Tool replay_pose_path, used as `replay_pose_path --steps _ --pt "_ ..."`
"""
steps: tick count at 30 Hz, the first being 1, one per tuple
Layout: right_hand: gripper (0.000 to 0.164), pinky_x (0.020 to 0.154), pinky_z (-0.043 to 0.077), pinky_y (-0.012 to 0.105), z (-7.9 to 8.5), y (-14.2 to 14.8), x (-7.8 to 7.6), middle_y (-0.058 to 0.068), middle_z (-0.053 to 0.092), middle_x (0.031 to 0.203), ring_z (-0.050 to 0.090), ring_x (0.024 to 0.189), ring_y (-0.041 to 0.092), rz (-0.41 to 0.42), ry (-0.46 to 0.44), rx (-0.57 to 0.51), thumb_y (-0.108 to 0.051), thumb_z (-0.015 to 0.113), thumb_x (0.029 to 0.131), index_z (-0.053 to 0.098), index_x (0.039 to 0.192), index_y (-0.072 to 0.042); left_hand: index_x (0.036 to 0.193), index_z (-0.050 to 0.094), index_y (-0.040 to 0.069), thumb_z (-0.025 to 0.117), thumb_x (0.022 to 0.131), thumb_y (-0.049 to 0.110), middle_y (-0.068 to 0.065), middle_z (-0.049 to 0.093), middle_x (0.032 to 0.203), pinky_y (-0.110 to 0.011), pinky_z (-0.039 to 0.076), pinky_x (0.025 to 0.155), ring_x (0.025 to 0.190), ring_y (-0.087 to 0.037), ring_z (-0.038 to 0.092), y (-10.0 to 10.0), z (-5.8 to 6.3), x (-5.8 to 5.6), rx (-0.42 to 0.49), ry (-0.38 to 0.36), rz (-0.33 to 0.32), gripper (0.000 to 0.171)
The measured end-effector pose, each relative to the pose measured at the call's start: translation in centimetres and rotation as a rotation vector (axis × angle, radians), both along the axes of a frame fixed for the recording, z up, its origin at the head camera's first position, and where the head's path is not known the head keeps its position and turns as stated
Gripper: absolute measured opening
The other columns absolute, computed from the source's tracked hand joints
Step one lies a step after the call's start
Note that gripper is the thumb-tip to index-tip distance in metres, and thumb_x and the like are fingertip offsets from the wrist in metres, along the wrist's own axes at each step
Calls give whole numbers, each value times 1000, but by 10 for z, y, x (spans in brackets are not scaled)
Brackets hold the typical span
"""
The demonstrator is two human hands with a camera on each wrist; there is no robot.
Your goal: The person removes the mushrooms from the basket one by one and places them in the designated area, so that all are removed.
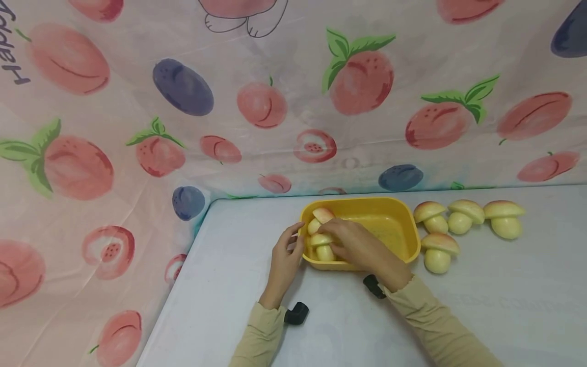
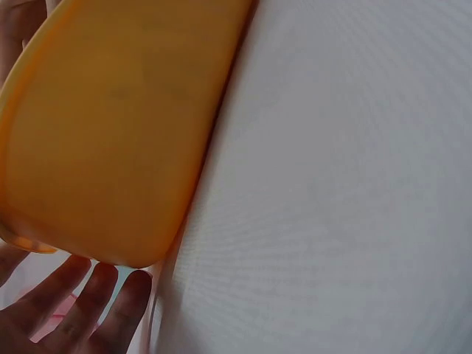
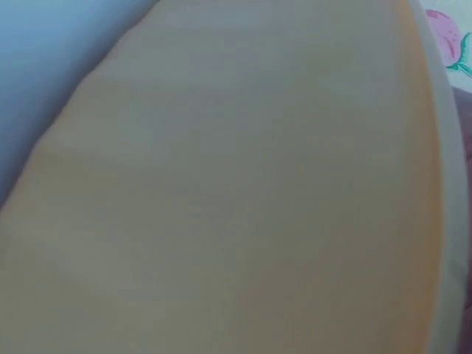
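A yellow plastic bin [image 1: 390,204] stands on the white table, its side also filling much of the left wrist view [image 2: 110,133]. Inside its left end lie two toy mushrooms with cream stems and reddish-tan caps: a rear one [image 1: 323,215] and a front one [image 1: 324,252]. My right hand [image 1: 355,244] reaches over the front rim and holds the front mushroom between fingers and thumb. Against the bin's left end, my left hand [image 1: 286,260] rests with its fingers extended. The right wrist view shows only the bin's blurred wall [image 3: 243,184] up close.
Several more toy mushrooms lie right of the bin, among them a near one [image 1: 438,253] and a far-right one [image 1: 504,219]. A fruit-printed cloth [image 1: 293,117] hangs behind and along the left of the table [image 1: 229,255]. Black wrist devices [image 1: 296,313] sit by both sleeves.
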State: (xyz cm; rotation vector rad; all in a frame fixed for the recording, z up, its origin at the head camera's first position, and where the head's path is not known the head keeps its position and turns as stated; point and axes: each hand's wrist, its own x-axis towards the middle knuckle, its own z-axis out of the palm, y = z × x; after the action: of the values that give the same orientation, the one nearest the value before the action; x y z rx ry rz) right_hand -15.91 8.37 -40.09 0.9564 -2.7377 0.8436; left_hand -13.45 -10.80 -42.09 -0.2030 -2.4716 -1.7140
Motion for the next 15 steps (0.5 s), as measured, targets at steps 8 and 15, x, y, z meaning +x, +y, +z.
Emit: replay_pose_path --steps 8,15 --pt "31 94 52 43 5 11 3 9 70 114 65 106 27 -17 0 -15 2 69 85 69 115 -3 135 59 2 51 102 6 -12 58 138 -29 52 84 112 -30 60 0 1 1 10 15 -4 33" --pt "31 92 53 45 8 21 6 11 71 111 66 103 29 -32 25 -37 2 70 84 69 115 -1 134 59 1 51 102 5 -14 58 138 -32 52 85 112 -33 60 1 2 1 5 15 5 33"
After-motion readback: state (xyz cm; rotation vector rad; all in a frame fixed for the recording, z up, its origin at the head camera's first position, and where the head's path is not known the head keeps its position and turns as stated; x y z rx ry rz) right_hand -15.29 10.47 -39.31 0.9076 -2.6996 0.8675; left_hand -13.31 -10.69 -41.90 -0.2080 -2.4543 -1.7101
